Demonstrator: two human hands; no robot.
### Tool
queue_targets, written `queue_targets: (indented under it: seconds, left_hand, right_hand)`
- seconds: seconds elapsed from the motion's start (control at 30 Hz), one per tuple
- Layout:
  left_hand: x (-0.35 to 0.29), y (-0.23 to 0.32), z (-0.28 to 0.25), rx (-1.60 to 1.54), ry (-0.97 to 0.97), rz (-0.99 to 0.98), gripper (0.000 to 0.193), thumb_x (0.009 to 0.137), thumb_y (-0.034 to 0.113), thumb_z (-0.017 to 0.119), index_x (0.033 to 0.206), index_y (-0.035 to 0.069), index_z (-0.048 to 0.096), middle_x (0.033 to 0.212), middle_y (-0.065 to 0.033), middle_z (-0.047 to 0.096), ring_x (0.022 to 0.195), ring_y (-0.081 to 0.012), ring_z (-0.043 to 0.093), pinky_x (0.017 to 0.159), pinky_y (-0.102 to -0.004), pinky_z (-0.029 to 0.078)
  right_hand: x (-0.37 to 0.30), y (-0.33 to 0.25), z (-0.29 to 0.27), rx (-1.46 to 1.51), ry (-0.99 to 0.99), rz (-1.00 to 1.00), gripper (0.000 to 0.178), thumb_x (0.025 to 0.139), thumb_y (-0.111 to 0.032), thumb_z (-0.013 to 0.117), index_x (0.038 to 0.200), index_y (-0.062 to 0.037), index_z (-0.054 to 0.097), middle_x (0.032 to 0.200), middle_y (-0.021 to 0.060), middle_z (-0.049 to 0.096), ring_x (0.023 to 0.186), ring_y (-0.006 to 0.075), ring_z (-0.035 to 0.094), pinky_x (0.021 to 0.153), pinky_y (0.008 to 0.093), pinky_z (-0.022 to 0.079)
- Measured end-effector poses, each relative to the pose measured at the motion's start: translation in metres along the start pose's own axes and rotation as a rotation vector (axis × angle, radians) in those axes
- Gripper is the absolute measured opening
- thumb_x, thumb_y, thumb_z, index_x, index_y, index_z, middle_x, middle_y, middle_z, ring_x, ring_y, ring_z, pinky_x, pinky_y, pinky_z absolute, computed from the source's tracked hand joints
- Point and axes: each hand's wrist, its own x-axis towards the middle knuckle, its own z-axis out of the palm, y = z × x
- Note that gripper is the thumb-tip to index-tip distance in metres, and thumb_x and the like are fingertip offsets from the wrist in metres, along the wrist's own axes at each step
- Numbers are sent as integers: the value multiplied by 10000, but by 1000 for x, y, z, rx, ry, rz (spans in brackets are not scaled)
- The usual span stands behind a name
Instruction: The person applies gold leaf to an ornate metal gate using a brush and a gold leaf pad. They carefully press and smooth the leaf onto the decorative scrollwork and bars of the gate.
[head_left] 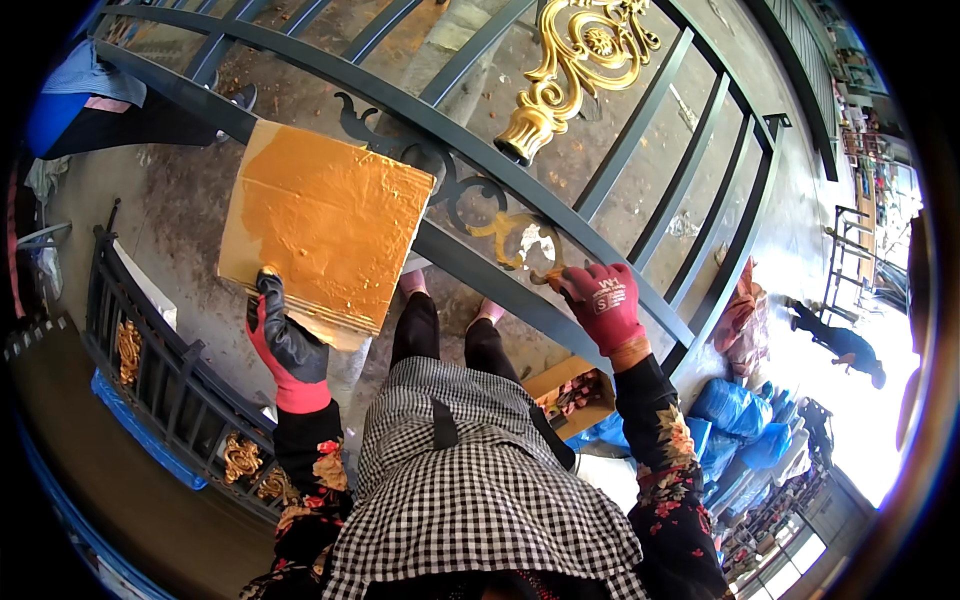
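Observation:
My left hand [287, 340], in a red and black glove, grips the near edge of a cardboard piece [325, 225] with its thumb on top. Thick orange-gold paint coats most of the cardboard. My right hand [600, 300], in a red glove, is closed beside a dark metal gate frame [520, 290]. Something small and gold-stained sticks out from its fingers; its kind is unclear. Just left of those fingers is a scroll ornament [497, 236], partly gold and partly dark. Beyond it, a bright gold ornament [585, 65] is fixed among the bars.
Another dark railing [170, 390] with gold ornaments stands at the left. A person's leg [150, 130] shows at the upper left. An open cardboard box [575, 395] sits by my right forearm, with blue plastic bundles [735, 410] further right. A dark animal-like shape [840, 340] is on the floor beyond.

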Motion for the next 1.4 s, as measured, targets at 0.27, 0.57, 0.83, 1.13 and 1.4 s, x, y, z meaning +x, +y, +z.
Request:
queue_targets:
  seconds: [0.27,0.57,0.83,1.13,1.4]
  left_hand:
    - [-28,19,25,-290,21,-209,335,990,203,495,1215,-37,560,1209,-115,582,1075,-191,569,922,-338,473]
    - [-56,24,46,-520,49,-423,246,955,134,545,1132,-28,602,1115,-113,619,999,-184,597,868,-315,484]
    - [-87,16,67,-574,45,-409,236,931,99,577,1111,-42,635,1009,-23,646,893,-89,588,801,-250,469]
    - [-95,31,83,-535,-3,-469,219,928,106,599,1088,-38,639,937,-10,640,836,-66,556,751,-236,461]
    - [-90,4,58,-11,71,-63,229,920,84,599,1089,-68,632,1002,-49,658,876,-97,602,793,-246,482]
  right_hand:
    - [12,1,3,0,-24,-167,118,817,-274,680,872,-182,631,672,43,553,659,262,583,716,373,445]
    - [8,8,5,2,-67,-185,128,858,-319,617,851,-193,634,688,56,584,657,280,591,705,381,446]
    - [15,-13,-49,325,215,-96,220,720,-211,756,926,-197,681,838,24,661,754,236,637,720,379,468]
    - [37,-53,-28,104,152,-265,137,807,-262,697,880,-166,631,666,18,591,627,246,591,672,373,461]
    - [6,2,-36,205,12,42,312,715,-292,755,985,-161,671,815,47,667,780,261,645,769,373,453]
